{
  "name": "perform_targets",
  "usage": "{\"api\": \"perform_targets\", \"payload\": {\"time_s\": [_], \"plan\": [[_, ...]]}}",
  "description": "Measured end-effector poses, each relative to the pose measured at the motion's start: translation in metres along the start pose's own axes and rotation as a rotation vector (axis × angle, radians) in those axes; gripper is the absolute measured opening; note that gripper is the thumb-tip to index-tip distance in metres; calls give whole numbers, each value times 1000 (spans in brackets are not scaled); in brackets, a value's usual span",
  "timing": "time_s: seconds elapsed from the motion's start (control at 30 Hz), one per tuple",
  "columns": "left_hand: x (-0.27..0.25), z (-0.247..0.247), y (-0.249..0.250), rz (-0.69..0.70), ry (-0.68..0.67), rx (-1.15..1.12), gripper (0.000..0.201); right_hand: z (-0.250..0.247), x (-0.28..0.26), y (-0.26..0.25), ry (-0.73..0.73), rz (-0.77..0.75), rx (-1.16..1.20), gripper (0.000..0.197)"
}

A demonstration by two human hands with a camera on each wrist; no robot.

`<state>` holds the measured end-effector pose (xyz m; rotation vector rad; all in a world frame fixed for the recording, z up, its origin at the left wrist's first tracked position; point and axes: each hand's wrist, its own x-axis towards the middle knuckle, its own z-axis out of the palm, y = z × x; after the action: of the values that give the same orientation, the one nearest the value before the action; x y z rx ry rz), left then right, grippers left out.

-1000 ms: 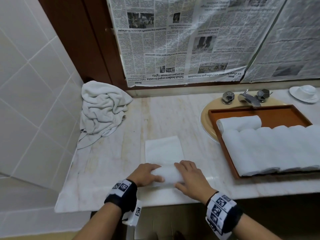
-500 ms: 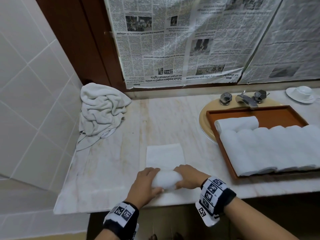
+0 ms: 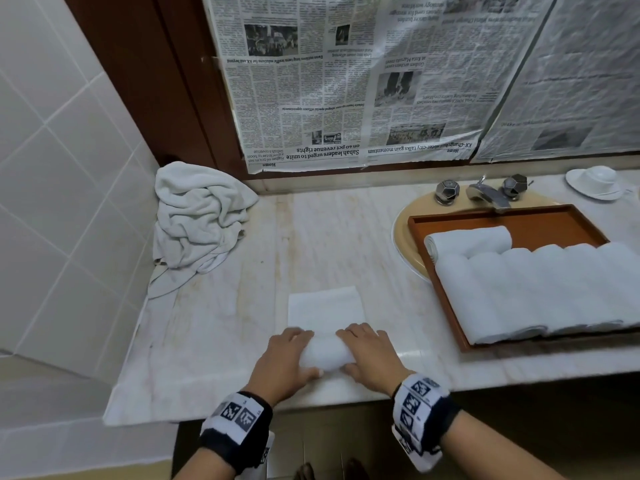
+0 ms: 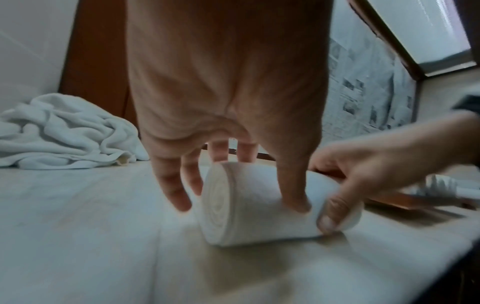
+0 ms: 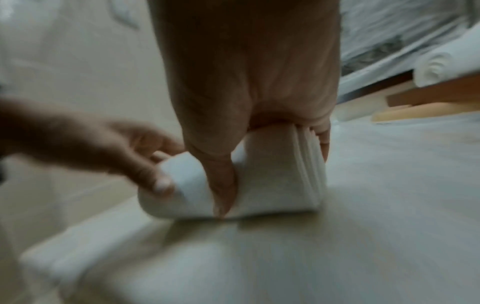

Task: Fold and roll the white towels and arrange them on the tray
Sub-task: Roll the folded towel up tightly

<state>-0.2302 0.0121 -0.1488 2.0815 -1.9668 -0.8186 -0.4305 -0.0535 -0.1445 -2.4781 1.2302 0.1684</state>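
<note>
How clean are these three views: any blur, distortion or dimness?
Head view: evenly lit, sharp, wide-angle bending at the edges. Left wrist view: dim, towel roll fairly clear, right hand smeared. Right wrist view: blurred throughout, left hand most.

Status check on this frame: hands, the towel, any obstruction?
Left hand and right hand both curled round the half-rolled towel. Flat tail still unrolled on the counter. Path ahead unobstructed; tray holds finished rolls.

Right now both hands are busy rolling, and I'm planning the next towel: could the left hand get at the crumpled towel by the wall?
Probably yes. The crumpled towel lies on the left hand's side, and the bare counter between them holds nothing. It would first have to let go of the rolled towel.
</note>
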Motion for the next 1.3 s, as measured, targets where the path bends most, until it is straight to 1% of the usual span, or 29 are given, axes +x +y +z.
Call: {"api": "perform_targets", "payload": {"time_s": [0.07,0.1,0.17,0.23,0.27,0.3,0.33,0.4,0.47,0.5,0.53,0.63,0.7,0.77,0.83,0.9,0.93,1.0,1.03,1.1,1.13,1.2,1.23,1.27,1.3], "plan": [[-7,4,5,49,89,38,71,-15,11,4,-112,9,52,62],[-8,5,6,57,94,36,70,-20,16,5,-173,12,81,63],[-7,4,6,57,65,7,69,-30,22,9,-285,33,140,66],[-2,1,0,40,9,-38,71,-31,20,15,-323,61,230,70],[1,-3,-2,27,-19,-84,70,-29,16,18,-316,73,257,74],[5,-7,-3,9,-48,-130,68,-27,10,18,-273,75,251,77],[8,-13,-2,0,-77,-170,63,-23,2,15,-185,66,188,77],[15,-23,1,-6,-149,-209,51,-9,-13,4,74,16,-4,73],[21,-28,4,-8,-199,-208,48,0,-19,-8,105,3,-119,81],[23,-29,5,-4,-207,-202,49,6,-18,-10,104,10,-155,87],[23,-28,5,-2,-199,-192,51,9,-15,-9,115,13,-181,89],[15,-18,2,-18,-95,-82,72,-2,0,-2,94,10,-88,69],[6,-7,0,24,20,57,76,-9,8,7,18,14,-18,65],[3,1,-1,57,93,63,72,-19,15,11,-83,22,52,68],[7,-1,-1,38,70,-32,69,-27,18,15,-162,55,116,71],[17,-9,-4,14,-23,-96,66,-28,16,18,-187,75,163,72],[23,-14,-6,5,-79,-117,66,-26,13,17,-156,68,130,73],[34,-25,-11,-24,-182,-184,66,-13,1,10,7,5,-27,73],[38,-29,-11,-45,-223,-222,65,-6,-5,6,51,-5,-100,77],[45,-33,-12,-76,-273,-270,65,7,-11,-3,84,39,-151,88],[46,-32,-12,-90,-272,-273,66,13,-10,-3,119,40,-167,90],[40,-26,-8,-105,-224,-229,78,9,-3,1,121,28,-113,82],[34,-21,-6,-89,-172,-163,87,3,2,4,97,22,-75,76],[26,-15,-4,-52,-106,-69,95,-3,7,7,42,22,-26,71],[19,-8,-3,1,-31,22,97,-10,12,11,-10,18,17,68]]}}
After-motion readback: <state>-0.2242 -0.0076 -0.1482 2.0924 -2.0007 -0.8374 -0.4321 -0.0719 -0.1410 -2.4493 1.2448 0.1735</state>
